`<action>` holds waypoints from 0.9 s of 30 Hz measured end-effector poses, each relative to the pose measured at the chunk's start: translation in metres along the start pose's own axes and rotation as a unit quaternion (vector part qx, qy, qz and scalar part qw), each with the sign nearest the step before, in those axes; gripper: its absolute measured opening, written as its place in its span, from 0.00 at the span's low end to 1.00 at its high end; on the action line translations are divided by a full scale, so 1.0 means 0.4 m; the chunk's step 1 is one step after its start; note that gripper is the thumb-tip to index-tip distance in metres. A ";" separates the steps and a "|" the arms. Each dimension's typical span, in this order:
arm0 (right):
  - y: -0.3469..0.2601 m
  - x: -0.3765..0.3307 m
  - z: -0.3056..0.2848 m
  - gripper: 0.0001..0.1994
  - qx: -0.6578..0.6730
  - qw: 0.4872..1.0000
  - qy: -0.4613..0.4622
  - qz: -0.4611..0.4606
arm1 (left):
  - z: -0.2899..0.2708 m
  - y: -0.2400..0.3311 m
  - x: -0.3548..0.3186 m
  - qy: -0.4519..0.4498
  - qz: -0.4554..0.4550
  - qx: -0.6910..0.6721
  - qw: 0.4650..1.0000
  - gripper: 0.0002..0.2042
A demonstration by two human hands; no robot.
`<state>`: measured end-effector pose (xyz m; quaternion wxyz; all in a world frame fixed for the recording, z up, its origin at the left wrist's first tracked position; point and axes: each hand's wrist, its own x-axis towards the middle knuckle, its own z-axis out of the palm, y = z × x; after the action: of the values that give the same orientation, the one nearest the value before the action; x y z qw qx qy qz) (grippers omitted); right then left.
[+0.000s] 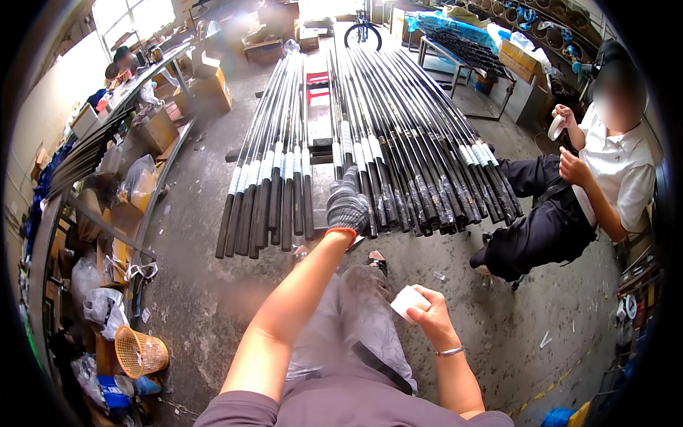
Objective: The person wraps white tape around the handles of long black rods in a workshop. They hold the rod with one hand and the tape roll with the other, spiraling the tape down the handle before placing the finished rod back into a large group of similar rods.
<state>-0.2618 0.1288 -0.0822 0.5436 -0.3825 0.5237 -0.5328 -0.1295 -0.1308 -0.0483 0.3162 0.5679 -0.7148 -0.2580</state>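
left hand [347,203] gloved, fingers closed on butt end of a black rod [364,186] in right bundle on rack, steadying it | right hand [425,313] bare, pinching white pad [407,302] at lap | left bundle [274,192] just beside | seated co-worker [597,171] right, holds white tape

The left hand [347,205] wears a knit glove; its fingertips are hidden among the black rods [398,142], so the grip cannot be confirmed. The rods' far ends blur into glare. The right hand [430,317] covers part of a white piece [405,300]. Far left, the seated workers [119,65] are too small to resolve.
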 end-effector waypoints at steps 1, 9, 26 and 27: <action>0.005 -0.003 -0.006 0.21 0.003 1.000 0.013 -0.001 | 0.009 0.009 -0.002 -0.007 0.001 0.000 1.000 0.30; 0.041 -0.013 -0.024 0.24 0.042 0.996 0.078 0.023 | 0.084 0.035 0.008 -0.003 -0.025 0.037 0.999 0.25; 0.050 -0.016 -0.001 0.25 0.069 0.996 0.058 0.020 | 0.042 0.014 -0.089 0.087 0.200 0.059 0.974 0.37; 0.051 -0.020 -0.002 0.25 0.070 0.996 0.057 0.017 | 0.017 -0.019 -0.103 0.089 0.214 0.053 0.971 0.37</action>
<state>-0.2582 0.1394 -0.1008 0.5472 -0.3040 0.5218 -0.5796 -0.1233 -0.0923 -0.0648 0.3957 0.4385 -0.8013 -0.0951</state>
